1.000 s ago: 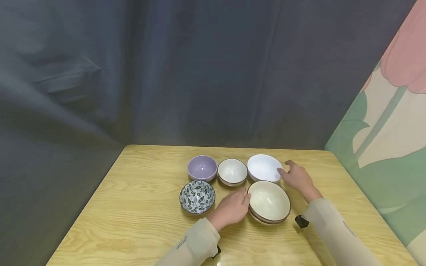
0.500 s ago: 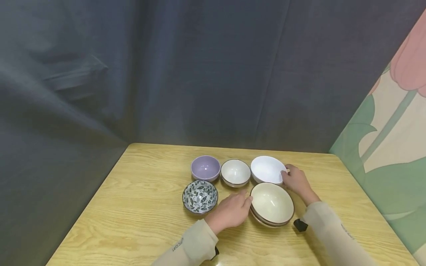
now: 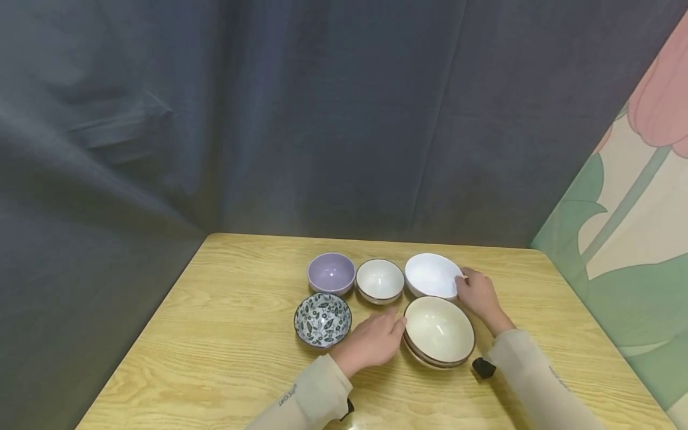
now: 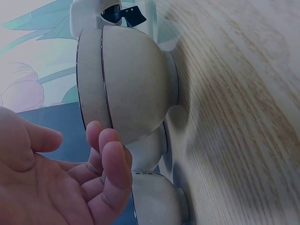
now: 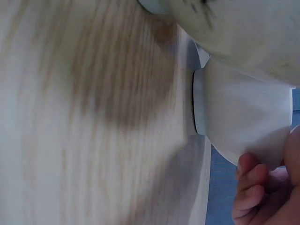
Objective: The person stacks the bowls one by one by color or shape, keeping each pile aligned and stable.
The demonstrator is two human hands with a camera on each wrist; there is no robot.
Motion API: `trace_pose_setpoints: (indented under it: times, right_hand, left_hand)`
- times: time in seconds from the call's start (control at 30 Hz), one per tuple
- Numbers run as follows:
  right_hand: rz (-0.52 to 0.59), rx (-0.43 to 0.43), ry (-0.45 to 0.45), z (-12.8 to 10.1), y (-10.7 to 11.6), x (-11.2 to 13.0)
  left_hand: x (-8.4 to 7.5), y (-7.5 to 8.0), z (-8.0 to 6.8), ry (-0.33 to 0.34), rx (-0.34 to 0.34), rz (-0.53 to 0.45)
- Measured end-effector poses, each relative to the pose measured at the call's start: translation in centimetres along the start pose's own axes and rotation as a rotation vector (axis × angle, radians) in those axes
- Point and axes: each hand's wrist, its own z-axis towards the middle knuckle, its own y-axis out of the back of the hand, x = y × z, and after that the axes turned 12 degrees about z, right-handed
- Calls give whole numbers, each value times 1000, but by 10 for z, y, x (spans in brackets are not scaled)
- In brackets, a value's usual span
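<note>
Your right hand (image 3: 478,297) pinches the round, white, ceramic-looking bowl (image 3: 432,275), likely to steady it; your relaxed left hand (image 3: 373,339) holds nothing

On my left wrist feed the bare left hand (image 4: 58,180) shows its palm, thumb apart and fingers bent, the tips overlapping a nested pair of round cream ceramic bowls (image 4: 133,79) with dark brown rims; I can't tell whether hand and bowls touch. Past the fingers I see a smaller pale round bowl (image 4: 146,153) and a whitish bowl with dark marks near its rim (image 4: 157,201), on the brown-striped wooden table (image 4: 239,122). Behind, I get dark blue cloth (image 4: 54,124) and a pale wall with green leaves and a pink flower (image 4: 23,72).
</note>
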Motion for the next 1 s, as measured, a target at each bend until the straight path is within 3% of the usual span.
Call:
trace_pose_setpoints:
  times: [0.2,0.63,1.0]
  right_hand:
    - [-18,-5,-20,-3,5,3]
    - [15,-120,32,-10,25,12]
    - [37,-129,36,-24,45,31]
  left_hand:
    - [0,-1,1,-7,-11,2]
    - [-2,-1,3,8,-19,-24]
    - [-2,-2,4,-17,-26,-62]
